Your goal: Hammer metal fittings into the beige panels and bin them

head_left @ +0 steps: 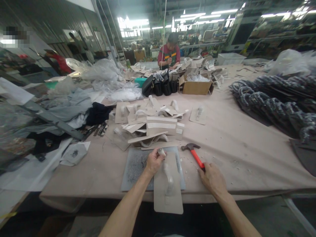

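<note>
My left hand point(155, 161) pinches the upper end of a plastic-wrapped strap point(169, 177). That strap is attached to a beige panel point(170, 200) with rounded corners, which reaches past the table's front edge. Under the panel and my hand lies a grey, worn, speckled board point(135, 164). To the right, my right hand point(213, 177) is closed round the handle of a claw hammer point(197, 157) with a red-orange shaft. The hammer's dark head rests on or just over the cloth, beside the board. Small white scraps are scattered near it.
Beyond the board lies a heap of similar beige panels point(161, 126). Black bags point(160, 86) and a cardboard box point(196, 87) stand farther back. Dark plastic-wrapped pieces point(266, 102) fill the right, clear plastic and cloth point(69, 102) the left. A person point(170, 54) sits across the table.
</note>
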### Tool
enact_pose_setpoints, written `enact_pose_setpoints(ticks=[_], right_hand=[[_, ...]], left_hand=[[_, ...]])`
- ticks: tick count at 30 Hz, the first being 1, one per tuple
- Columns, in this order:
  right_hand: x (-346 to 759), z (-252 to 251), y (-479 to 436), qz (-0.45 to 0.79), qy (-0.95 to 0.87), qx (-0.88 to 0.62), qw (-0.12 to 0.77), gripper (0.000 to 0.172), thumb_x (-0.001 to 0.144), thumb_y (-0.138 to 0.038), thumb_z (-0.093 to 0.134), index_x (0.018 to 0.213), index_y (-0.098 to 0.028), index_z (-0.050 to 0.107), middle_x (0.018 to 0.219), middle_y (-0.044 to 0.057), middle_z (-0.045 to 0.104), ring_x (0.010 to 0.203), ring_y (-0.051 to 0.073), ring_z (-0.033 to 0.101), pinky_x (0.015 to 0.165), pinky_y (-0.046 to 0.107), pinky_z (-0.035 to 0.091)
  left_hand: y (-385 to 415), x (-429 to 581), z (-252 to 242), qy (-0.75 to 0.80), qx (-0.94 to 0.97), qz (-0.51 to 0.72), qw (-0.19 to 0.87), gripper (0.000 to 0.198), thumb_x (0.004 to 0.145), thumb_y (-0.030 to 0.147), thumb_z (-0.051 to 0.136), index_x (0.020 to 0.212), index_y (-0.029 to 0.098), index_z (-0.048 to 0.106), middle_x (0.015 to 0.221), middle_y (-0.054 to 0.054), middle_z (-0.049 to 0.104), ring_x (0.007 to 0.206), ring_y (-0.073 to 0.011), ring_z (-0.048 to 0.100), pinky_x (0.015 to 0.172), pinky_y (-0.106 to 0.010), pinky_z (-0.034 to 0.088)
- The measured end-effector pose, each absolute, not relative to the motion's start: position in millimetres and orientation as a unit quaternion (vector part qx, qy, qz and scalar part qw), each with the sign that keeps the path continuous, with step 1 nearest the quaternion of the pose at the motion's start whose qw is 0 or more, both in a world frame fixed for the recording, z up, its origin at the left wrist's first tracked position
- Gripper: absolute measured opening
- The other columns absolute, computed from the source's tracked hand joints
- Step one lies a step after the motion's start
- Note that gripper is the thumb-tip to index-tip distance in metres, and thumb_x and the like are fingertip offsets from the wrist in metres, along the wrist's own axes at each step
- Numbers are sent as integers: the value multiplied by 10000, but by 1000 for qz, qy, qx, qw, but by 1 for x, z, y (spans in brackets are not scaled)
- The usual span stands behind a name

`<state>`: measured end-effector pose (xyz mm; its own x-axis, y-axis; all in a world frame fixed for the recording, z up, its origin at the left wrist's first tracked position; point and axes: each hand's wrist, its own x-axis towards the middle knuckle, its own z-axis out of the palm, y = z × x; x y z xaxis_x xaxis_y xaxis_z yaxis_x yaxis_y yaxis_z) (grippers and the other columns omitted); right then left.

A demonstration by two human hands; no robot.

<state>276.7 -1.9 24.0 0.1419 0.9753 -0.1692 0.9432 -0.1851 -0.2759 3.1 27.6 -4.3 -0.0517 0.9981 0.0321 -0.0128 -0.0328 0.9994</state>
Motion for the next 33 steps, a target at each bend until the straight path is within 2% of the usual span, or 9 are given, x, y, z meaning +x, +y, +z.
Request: enact_pose_setpoints(ticks=[5,10,13,17,23,25,30,32,33], right_hand=[[272,29,4,300,-576,-751,121,42,829,-202,509,808,-180,538,752,60,558,726,203,556,654,314,426],[248,50,-1,494,-505,-682,191,98,826,-284,453,765,-211,476,622,-20,512,474,115,477,456,235,430],[232,74,-11,533,-487,-646,247,209,887,-418,387,784,-239,416,592,-56,454,405,103,399,392,226,374],[221,101,-22,336,-649,-611,306,343,932,-537,355,758,-247,412,553,-41,439,452,128,405,449,250,294],[224,125,-24,130,-805,-568,111,189,934,-332,437,781,-230,484,545,-4,523,422,132,404,482,297,140],[227,150,-22,84,-817,-547,163,218,954,-341,425,771,-233,472,523,-20,498,403,124,386,474,295,142],[221,196,-23,-21,-721,-529,448,257,1005,-383,385,808,-232,450,518,-49,444,410,112,405,464,251,270],[216,178,-26,-4,-736,-530,422,263,1004,-358,366,792,-228,452,513,-38,460,402,114,403,455,255,263],[214,162,-28,24,-767,-533,357,273,998,-341,359,767,-228,452,500,-31,464,386,116,391,445,265,237]], left_hand=[[28,4,-7,513,506,518,460,252,790,314,660,986,156,648,922,-75,749,809,-185,683,727,-257,519],[25,8,-6,530,558,499,398,194,796,259,628,965,168,656,877,-52,734,775,-182,670,710,-252,509],[21,9,1,530,597,479,365,154,802,225,606,939,185,662,833,-34,710,747,-177,650,699,-244,487],[16,10,6,525,628,468,333,160,805,191,584,943,205,664,834,-26,684,749,-178,636,696,-243,466],[15,12,1,531,641,455,316,140,803,173,579,915,198,659,698,3,622,618,-157,566,605,-236,409],[16,12,1,525,638,462,324,161,806,173,572,940,200,657,763,-11,654,686,-169,599,651,-241,431],[17,11,1,526,637,456,332,143,813,185,579,932,199,658,829,-28,682,782,-188,626,727,-255,444],[18,11,-1,528,637,454,330,164,810,182,581,953,194,659,828,-30,676,778,-187,619,727,-257,442],[18,11,-2,529,639,451,330,171,804,177,583,956,192,660,810,-26,667,758,-183,611,712,-254,438]])
